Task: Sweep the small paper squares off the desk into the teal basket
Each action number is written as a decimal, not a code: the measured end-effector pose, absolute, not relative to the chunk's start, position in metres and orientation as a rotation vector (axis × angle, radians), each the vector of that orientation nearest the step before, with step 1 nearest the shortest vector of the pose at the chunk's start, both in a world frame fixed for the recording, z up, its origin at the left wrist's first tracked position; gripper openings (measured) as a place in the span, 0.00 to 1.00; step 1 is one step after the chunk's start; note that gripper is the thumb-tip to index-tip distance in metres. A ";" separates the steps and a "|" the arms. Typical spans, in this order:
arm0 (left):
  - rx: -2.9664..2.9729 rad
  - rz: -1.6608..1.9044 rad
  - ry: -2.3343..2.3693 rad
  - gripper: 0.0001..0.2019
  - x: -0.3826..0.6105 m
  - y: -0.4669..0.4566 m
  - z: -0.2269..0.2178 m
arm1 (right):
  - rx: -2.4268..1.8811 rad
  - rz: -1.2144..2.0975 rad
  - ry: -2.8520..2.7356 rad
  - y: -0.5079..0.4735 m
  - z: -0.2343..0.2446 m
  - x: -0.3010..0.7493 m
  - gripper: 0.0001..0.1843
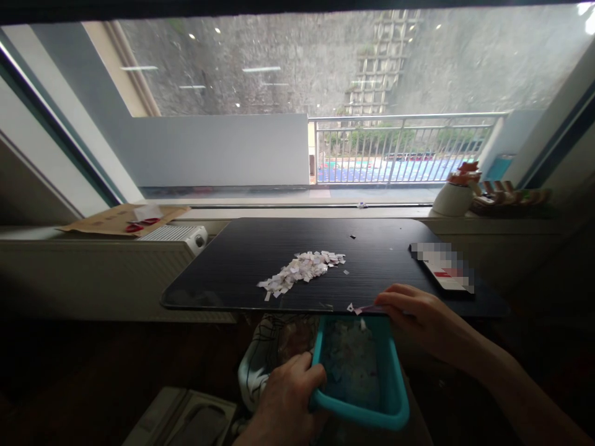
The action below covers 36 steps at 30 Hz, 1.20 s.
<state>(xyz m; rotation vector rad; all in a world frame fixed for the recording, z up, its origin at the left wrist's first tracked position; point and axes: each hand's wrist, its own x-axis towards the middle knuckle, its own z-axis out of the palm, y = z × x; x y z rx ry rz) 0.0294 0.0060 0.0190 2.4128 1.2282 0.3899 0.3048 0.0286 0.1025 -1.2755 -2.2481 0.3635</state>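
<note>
My left hand [289, 391] is closed around the near left rim of a turquoise plastic bin [398, 396], held below the front edge of the black tabletop [223, 248]. Whitish paper scraps lie inside the bin. Pinched in my right hand [416, 313] is a thin purplish strip [369, 308], its exact kind unclear, at the table edge above the bin. A few paper bits [355, 310] sit at the strip's tip. Farther back on the table, a pile of small white paper pieces [297, 272] stretches diagonally.
A phone-like flat object [449, 272] lies at the table's right. Red-handled scissors [134, 227] rest on a brown envelope [97, 220] by the radiator [176, 235]. On the sill stands a white pot [450, 197]. A striped white bag [251, 371] is beside the bin.
</note>
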 end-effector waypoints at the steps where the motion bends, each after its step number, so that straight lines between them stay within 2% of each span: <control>1: 2.413 0.393 1.228 0.09 0.030 0.006 0.019 | -1.271 0.374 -2.256 0.028 0.103 0.305 0.12; 18: 2.447 0.326 1.148 0.10 0.042 0.005 0.041 | -1.192 0.282 -2.272 0.034 0.106 0.299 0.12; 24: 2.449 0.332 1.175 0.11 0.044 0.006 0.043 | -1.230 0.356 -2.356 0.026 0.113 0.295 0.13; 32: 2.501 0.280 1.087 0.11 0.047 0.007 0.044 | -1.352 0.247 -2.168 0.066 0.101 0.300 0.13; 36: 2.559 0.205 1.082 0.12 0.052 0.009 0.042 | -1.542 0.006 -2.027 0.094 0.095 0.288 0.16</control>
